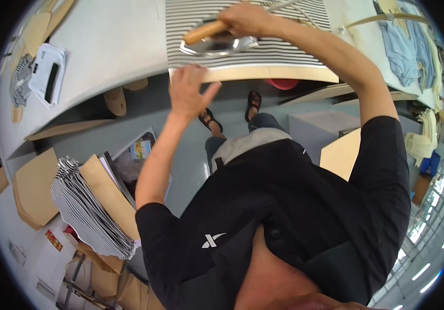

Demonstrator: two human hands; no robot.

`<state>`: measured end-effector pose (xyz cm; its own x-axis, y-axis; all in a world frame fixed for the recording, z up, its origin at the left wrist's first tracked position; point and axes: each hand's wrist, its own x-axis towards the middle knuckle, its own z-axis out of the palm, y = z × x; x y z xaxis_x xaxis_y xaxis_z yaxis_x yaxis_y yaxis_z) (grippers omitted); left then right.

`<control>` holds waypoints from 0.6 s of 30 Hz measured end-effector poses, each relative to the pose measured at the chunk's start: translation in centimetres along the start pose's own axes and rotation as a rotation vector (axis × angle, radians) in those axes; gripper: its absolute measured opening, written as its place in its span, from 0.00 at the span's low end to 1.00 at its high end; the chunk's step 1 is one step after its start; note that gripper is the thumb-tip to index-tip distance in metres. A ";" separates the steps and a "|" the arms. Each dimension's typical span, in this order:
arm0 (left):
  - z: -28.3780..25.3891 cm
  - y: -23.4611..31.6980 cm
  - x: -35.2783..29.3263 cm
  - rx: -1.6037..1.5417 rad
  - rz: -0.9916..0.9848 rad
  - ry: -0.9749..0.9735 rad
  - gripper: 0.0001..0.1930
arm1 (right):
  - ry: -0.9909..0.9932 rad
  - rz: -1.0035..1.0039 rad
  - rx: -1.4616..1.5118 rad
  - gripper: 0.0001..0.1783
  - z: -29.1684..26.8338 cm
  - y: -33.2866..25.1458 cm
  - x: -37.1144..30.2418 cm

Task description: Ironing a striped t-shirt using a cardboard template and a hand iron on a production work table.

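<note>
My right hand (pixel 250 19) is wrapped around the wooden handle (pixel 201 34) of an iron. The iron's shiny metal body (pixel 219 49) rests on black-and-white striped fabric (pixel 294 56), its pointed end toward the left. A cord or hose (pixel 284 5) runs off to the far right behind my hand. Along the fabric's near side runs a pale tan strip (pixel 271 73) at the table edge. My left hand (pixel 189 92) is open, fingers spread, with fingertips at the near left corner of the striped fabric; whether they press on it I cannot tell.
The white worktable (pixel 113 41) carries papers (pixel 49 75) and a small striped piece (pixel 21 82) at left. Light blue garments (pixel 405 49) lie at right. Below left stand stacked striped fabric pieces (pixel 90 206) and tan boards (pixel 36 186). Something red (pixel 282 83) shows under the table.
</note>
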<state>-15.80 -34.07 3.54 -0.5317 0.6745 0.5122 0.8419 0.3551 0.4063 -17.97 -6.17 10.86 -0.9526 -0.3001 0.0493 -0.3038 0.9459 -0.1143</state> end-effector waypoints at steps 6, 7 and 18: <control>-2.1 -1.9 -1.7 -0.063 -0.007 0.057 0.17 | -0.074 -0.135 0.000 0.16 1.1 -4.7 7.0; -2.4 -2.3 -2.1 -0.084 -0.053 0.129 0.14 | -0.101 -0.166 -0.005 0.17 0.2 -5.8 6.9; -3.8 0.7 -4.5 -0.282 -0.660 0.080 0.06 | -0.111 -0.149 0.011 0.14 -2.3 6.6 -19.5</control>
<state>-13.16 -39.31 4.45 -0.9354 0.3235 0.1426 0.2931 0.4843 0.8243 -1.34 6.26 11.42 -0.8924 -0.4493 -0.0429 -0.4414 0.8886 -0.1248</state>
